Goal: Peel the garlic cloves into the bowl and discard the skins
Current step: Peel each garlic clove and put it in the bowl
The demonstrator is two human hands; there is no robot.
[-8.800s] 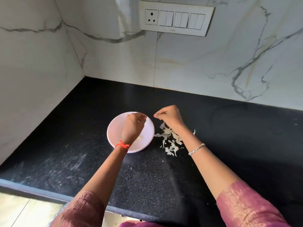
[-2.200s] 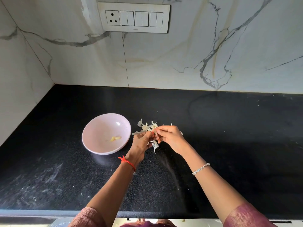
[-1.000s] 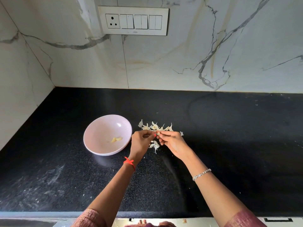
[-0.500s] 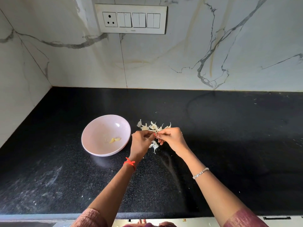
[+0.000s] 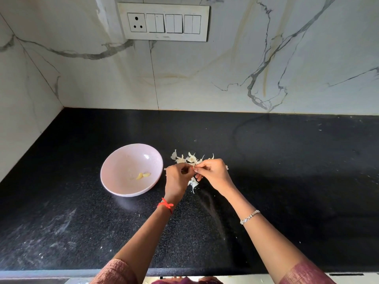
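hands pinch pale clove (mostly hidden)

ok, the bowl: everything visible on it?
The bowl is round, pale pink and glossy with one light glint. It looks ceramic, with no visible chips. It stands upright on the black speckled counter, left of the skins. Inside lie two small yellowish peeled cloves, right of centre. The left hand is close by its right rim, apparently not touching.

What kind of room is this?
Most likely a home kitchen: a black stone counter, a marble wall with a switch panel, and a pink bowl holding peeled garlic beside a heap of skins.
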